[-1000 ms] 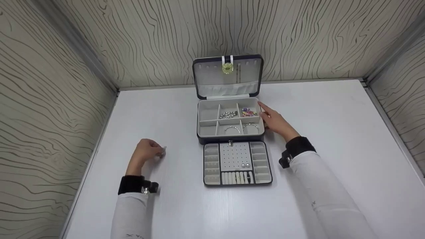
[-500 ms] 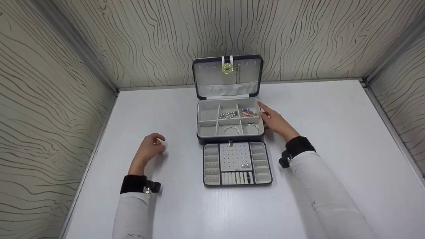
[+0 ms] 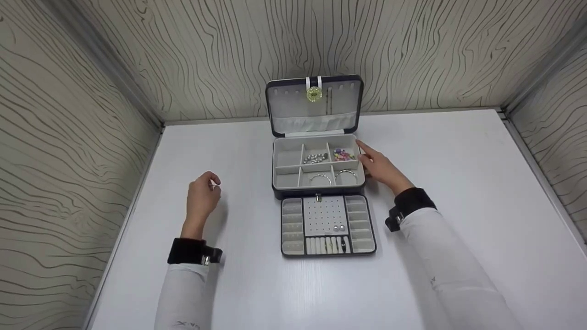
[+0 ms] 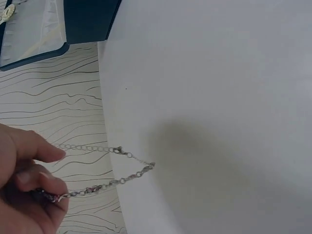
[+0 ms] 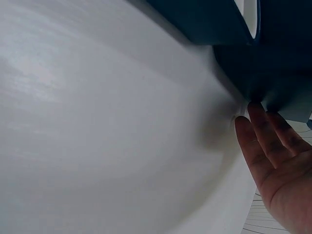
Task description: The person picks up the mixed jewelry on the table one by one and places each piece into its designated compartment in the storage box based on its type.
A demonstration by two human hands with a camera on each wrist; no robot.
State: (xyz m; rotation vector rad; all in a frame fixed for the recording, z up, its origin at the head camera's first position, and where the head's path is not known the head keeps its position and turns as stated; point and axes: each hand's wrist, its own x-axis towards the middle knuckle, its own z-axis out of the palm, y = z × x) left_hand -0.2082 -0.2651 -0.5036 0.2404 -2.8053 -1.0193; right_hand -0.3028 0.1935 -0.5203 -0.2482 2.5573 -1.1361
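Note:
My left hand (image 3: 202, 196) is held over the table left of the jewelry box. In the left wrist view it grips a silver chain bracelet (image 4: 122, 180) with a lobster clasp and a thin extender chain; a loop of it hangs out past the fingers. The dark blue jewelry box (image 3: 293, 192) stands with its lid up. My right hand (image 3: 386, 171) rests at the box's right side, straight fingertips (image 5: 254, 108) against the outer wall. Inside the compartments are silver beaded jewelry (image 3: 315, 158), colourful beads (image 3: 344, 156) and two bangles (image 3: 346, 172).
In front of the box lies a removable tray (image 3: 339, 255) with small compartments, a pair of pearl-like studs (image 3: 339, 228) and rings in the ring rolls (image 3: 332, 245). Behind the box rises the lid (image 3: 293, 107), close to the patterned wall (image 3: 220, 59). White table (image 3: 257, 288) surrounds them.
The left hand has lifted from low over the table and shifted away from me and slightly left, turning, with the bracelet in its fingers. The right hand has stayed at the box.

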